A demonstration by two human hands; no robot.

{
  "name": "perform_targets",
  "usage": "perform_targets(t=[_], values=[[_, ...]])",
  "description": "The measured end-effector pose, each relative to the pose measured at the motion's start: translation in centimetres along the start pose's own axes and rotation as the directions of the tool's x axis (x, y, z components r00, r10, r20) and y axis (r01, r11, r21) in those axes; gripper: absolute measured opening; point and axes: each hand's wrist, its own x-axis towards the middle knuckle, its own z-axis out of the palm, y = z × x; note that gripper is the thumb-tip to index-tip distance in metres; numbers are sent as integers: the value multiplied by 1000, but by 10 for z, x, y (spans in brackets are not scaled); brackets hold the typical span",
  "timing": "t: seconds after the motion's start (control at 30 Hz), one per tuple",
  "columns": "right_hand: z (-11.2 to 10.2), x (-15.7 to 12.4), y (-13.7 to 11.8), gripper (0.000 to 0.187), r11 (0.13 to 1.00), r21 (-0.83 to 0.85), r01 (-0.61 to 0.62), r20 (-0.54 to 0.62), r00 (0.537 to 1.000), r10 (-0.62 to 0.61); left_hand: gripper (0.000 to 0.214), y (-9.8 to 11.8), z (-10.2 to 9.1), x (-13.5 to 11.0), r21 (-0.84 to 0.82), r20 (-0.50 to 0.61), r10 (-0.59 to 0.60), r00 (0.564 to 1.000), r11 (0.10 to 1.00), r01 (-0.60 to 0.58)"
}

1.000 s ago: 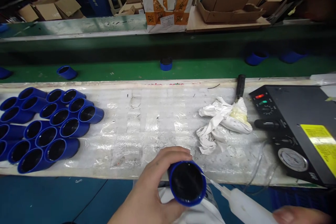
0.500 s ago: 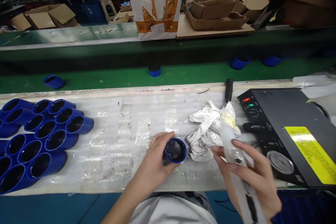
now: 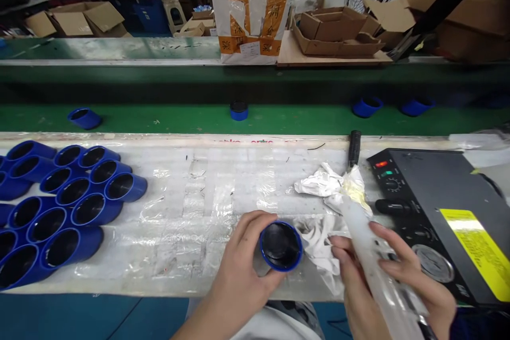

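Observation:
My left hand (image 3: 251,265) is wrapped round a blue cylindrical cup (image 3: 281,246) with a dark interior, its mouth tilted up toward me. In my right hand (image 3: 394,276) lies a translucent syringe-like tube (image 3: 364,247), gripped by the fingers and slanting away toward the paper. Crumpled white paper (image 3: 319,255) lies between the cup and my right fingertips, which appear to touch it. A second crumpled piece (image 3: 322,180), yellow-stained at its right side, sits behind. The tube's far tip is hard to make out against the paper.
Several blue cups (image 3: 90,209) cluster at the left on the plastic-covered table (image 3: 167,212). A dark control box (image 3: 442,180) with a gauge stands at the right, a black handle (image 3: 354,147) near it. Beyond is a green belt (image 3: 179,119) bearing more blue pieces.
My view has shifted slightly. The left hand has raised the blue cup a little toward me. The right hand has come nearer with the tube, and the lower paper is now drawn toward the front edge.

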Motion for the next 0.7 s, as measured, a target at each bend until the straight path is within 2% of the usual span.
perform_targets(t=[0.1,0.23,0.3,0.4,0.5,0.6,0.7], values=[[5,-8,-9,40,993,99,-60,47,997,56,74,4,0,-3,2,-37,92,995,996,-92],[8,-20,-5,38,967,192,-168,113,982,148,77,7,3,-7,55,-116,203,972,979,-197],[7,-24,-3,42,966,185,-182,121,980,161,71,9,7,-10,73,-153,248,957,968,-240],[7,-25,-2,37,970,136,-200,124,975,183,60,12,13,-13,174,-205,316,927,943,-283],[8,-22,-8,36,970,134,-205,95,977,193,60,15,14,-15,307,-165,389,906,894,-328],[8,-19,-19,36,971,125,-204,97,976,193,61,14,10,-10,312,-175,349,921,907,-284],[1,-22,-26,27,978,64,-199,131,973,189,60,8,1,0,275,-255,199,946,953,-126]])
